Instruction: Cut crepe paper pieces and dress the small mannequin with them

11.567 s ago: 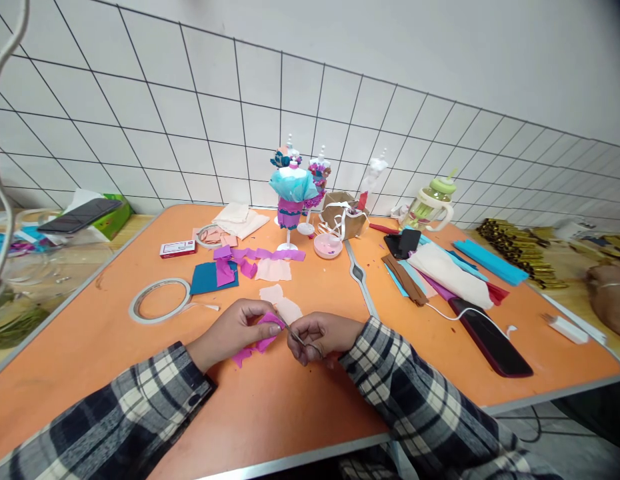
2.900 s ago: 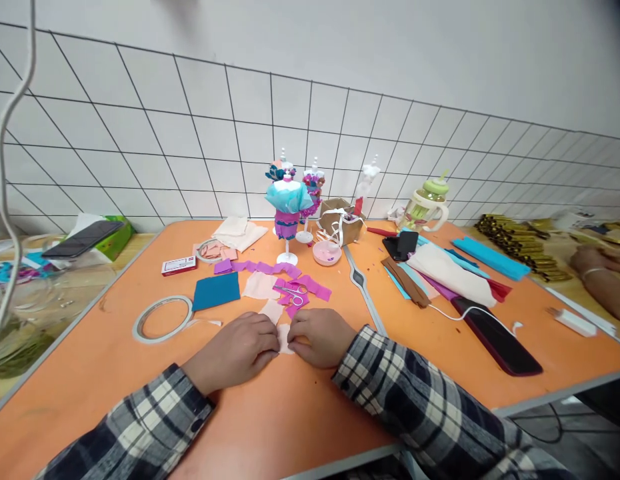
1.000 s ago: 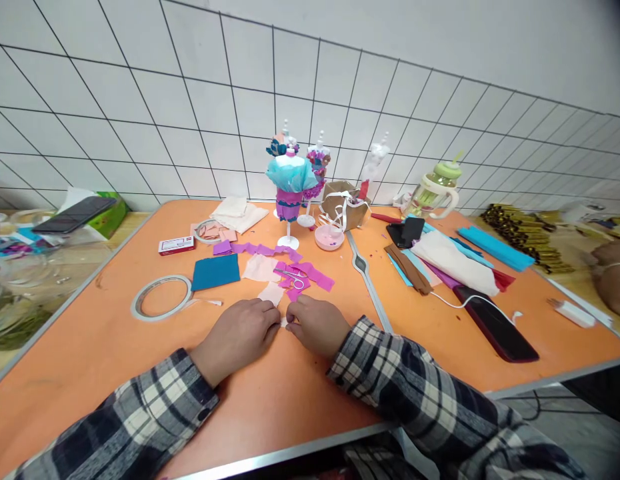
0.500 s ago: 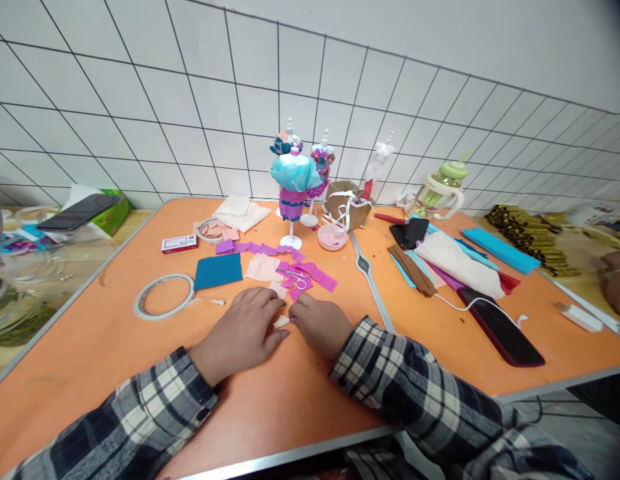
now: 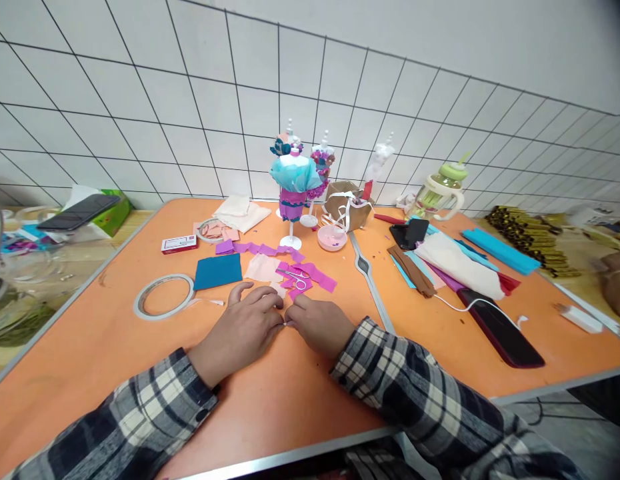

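My left hand (image 5: 247,320) and my right hand (image 5: 317,323) meet low over the orange table, fingertips almost touching. Both pinch a small white piece of paper or cloth; only a speck of it shows between them, the rest hidden by the fingers. Just beyond my fingers, small scissors (image 5: 296,275) lie on magenta crepe paper strips (image 5: 320,277). Beside these is a pale pink crepe paper square (image 5: 263,267). To the left of it lies a teal crepe paper piece (image 5: 219,271), with a roll of white tape (image 5: 140,303) nearer to me.
Behind stands a small dress form (image 5: 293,200) in turquoise and purple, with others behind it. A pink bowl (image 5: 333,238) and brown paper bag (image 5: 347,203) are right of it. Farther right are folded crepe paper (image 5: 460,260), a phone (image 5: 505,330) and a drinking bottle (image 5: 443,190).
My left fingers have drawn in to the right fingertips, and the index finger has lifted. The white piece that showed between the hands is now almost covered.
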{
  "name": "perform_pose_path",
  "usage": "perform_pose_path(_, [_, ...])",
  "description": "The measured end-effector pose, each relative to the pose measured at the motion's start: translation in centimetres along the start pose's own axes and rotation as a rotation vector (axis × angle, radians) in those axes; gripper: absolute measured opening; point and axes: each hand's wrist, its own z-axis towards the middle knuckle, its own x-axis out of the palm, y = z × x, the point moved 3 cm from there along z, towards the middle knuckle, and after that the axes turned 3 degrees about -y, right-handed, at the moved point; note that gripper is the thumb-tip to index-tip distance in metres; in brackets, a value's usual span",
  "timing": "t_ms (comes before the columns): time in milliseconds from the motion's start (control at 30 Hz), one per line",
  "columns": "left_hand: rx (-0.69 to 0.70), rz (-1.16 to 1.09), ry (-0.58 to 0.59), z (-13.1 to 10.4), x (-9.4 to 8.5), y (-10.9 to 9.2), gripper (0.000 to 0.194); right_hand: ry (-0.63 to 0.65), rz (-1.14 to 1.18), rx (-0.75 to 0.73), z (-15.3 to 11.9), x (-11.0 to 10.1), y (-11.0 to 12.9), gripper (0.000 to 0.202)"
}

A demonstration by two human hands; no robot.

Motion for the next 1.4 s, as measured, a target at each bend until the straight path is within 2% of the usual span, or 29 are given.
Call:
perform_pose_path(67, [-0.032, -0.03, 0.009, 0.0, -0.1, 0.4, 0.017, -0.006, 0.02, 0.01, 0.3, -0.3, -1.3, 0.023])
perform_pose_path(200, [-0.187, -0.276, -0.022, 0.1, 0.4, 1.7, 0.013, -0.119, 0.041, 0.18, 1.9, -1.2, -4.5, 0.031])
perform_pose_path(333, [-0.412, -0.597, -0.042, -0.1, 1.6, 2.7, 0.015, -0.026, -0.054, 0.256, 4.2, -0.9, -5.5, 0.031])
perform_pose_path(433, [-0.523, -0.697, -0.025, -0.2, 2.0, 2.8, 0.015, 0.013, -0.082, 0.269, 5.3, -0.9, -5.0, 0.027])
perform_pose_path(600, [-0.547, -0.768, -0.005, -0.2, 2.0, 2.8, 0.009, 0.022, -0.105, 0.287, 5.5, -1.4, -4.2, 0.028])
perform_pose_path(800, [-0.501, -0.597, -0.018, -0.2, 1.9, 3.0, 0.01, 0.086, -0.097, 0.293, 5.6, -1.5, -3.9, 0.024])
perform_pose_path(967, [-0.455, -0.54, -0.017, -0.4, 1.9, 2.7, 0.011, 0.102, -0.072, 0.315, 6.0, -1.4, -3.5, 0.025])
perform_pose_path(1167, [-0.569, -0.721, -0.096, -0.2, 1.5, 3.5, 0.007, 0.053, -0.018, 0.359, 5.9, -0.8, -3.7, 0.023])
perform_pose_path(1400, [-0.636, -0.82, -0.16, 0.2, 1.1, 4.0, 0.02, -0.047, 0.112, 0.348, 5.7, -0.7, -4.8, 0.034])
